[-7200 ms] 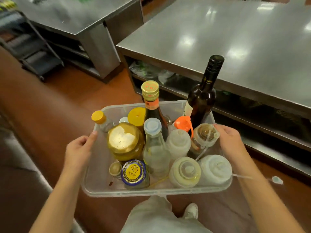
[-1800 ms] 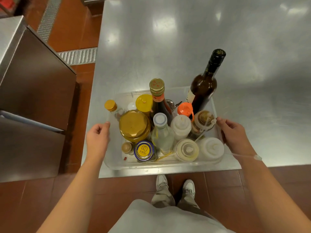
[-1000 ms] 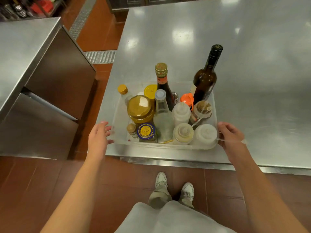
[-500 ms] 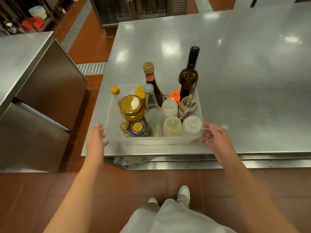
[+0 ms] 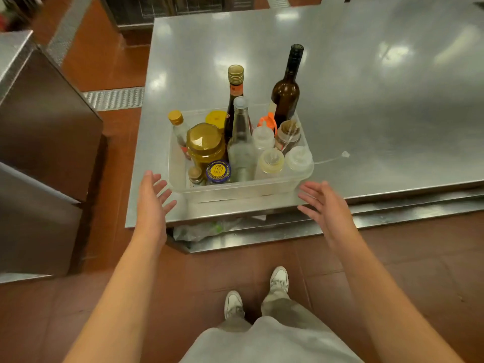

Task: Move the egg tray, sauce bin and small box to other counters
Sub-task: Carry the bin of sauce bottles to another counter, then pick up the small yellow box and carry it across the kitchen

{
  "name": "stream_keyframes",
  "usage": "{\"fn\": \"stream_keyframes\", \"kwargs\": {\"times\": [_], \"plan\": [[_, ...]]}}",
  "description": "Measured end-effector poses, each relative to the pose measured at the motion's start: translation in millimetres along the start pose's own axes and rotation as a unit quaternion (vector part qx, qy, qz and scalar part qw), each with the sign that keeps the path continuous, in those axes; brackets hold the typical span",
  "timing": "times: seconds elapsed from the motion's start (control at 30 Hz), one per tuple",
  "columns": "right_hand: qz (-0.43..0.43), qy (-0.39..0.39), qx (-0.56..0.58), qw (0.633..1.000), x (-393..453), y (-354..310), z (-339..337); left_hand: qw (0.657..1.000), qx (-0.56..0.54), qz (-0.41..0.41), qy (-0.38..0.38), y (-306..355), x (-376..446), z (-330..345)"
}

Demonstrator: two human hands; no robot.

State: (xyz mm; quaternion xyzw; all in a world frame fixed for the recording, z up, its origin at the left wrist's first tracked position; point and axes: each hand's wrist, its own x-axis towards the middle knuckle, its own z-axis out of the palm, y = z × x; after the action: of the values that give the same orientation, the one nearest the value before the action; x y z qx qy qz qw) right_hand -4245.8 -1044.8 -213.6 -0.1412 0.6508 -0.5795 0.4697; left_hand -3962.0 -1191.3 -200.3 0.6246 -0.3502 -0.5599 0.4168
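Observation:
The clear plastic sauce bin (image 5: 243,188) stands on the steel counter (image 5: 379,106) near its front left corner. It is packed with several bottles and jars, among them a tall dark wine bottle (image 5: 286,93) and a gold-lidded jar (image 5: 205,145). My left hand (image 5: 152,203) hovers just left of the bin, fingers spread, holding nothing. My right hand (image 5: 326,205) hovers at the bin's front right corner, also with straight fingers and apart from it. No egg tray or small box is in view.
A second steel counter (image 5: 39,132) stands to the left across a strip of red tiled floor (image 5: 110,163). A crumpled plastic bag (image 5: 207,227) lies on the shelf under the counter. A thin plastic strap (image 5: 332,159) trails from the bin to the right.
The bin was carried to this counter and set down near its front edge. Both hands have let go of its sides and drawn back towards me, fingers opening.

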Motion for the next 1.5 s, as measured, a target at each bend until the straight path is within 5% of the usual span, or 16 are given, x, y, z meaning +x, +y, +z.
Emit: {"fn": "stream_keyframes", "kwargs": {"times": [0.2,0.53,0.97,1.5], "plan": [[-0.071,-0.071,-0.012,0.995,-33,-42,29,0.995,-0.049,0.073,-0.042,48,-45,-9],[-0.133,-0.298,-0.041,0.944,-71,-99,75,0.967,-0.17,0.167,-0.087,91,-151,-23],[-0.123,-0.521,-0.121,0.836,-184,-64,140,0.937,-0.163,0.242,0.191,57,-300,-123],[-0.107,-0.703,-0.173,0.682,-426,37,235,0.885,-0.139,0.237,0.376,-17,-459,-321]]}}
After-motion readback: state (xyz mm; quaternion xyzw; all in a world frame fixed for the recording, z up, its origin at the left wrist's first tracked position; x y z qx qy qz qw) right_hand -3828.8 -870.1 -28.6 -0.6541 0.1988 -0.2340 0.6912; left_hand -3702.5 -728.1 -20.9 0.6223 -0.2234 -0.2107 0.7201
